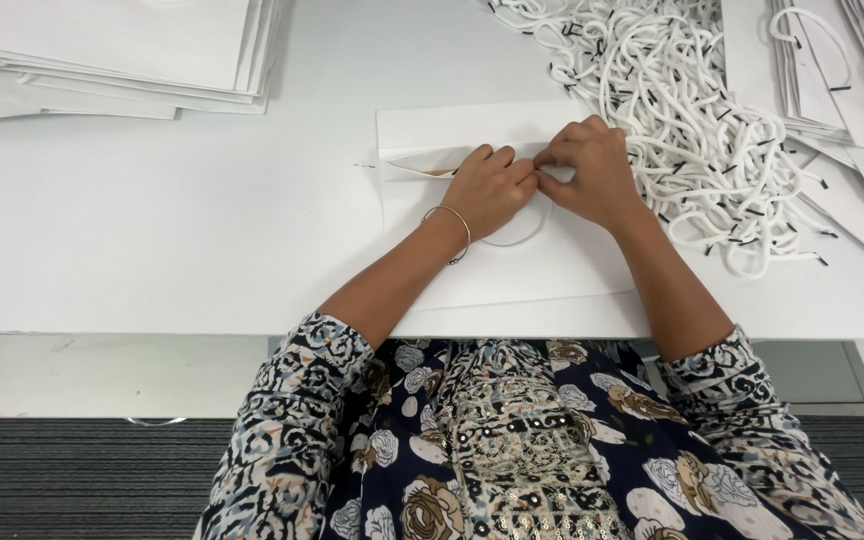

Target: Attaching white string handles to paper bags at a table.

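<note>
I see a flat white paper bag (512, 270) lying on the white table (152, 230), right in front of the torso, its open top edge facing away from me. Everything else I place relative to that bag. Both hands sit at the bag's top edge, mid-width, knuckles nearly touching. Left hand (489, 188), thin bangle (452, 228) on the wrist, is curled w/ fingertips pressed together at the bag's folded rim; looks like it pins the paper, maybe pinches cord too, can't tell exactly. Right hand (592, 170) has thumb + forefinger closed tight on something small at the rim, prob the end of the white cord handle (524, 238) whose loop curves out below the hands onto the bag face. The pinch point itself is hidden by fingers. Handling, my judgement: bag is light, thin, creases easily, slides on the smooth table, so hold it flat near the reinforced rim, not mid-panel. Cord is soft, limp, light; best taken close to its dark tip, since the rest flops. To the right of the bag: big tangled pile of white cords (692, 130) w/ black tips, touching distance. Beyond that, far right, more flat bags (852, 90) w/ handles. Up-left of the bag, well apart: a stack of flat white bags (122, 50).
</note>
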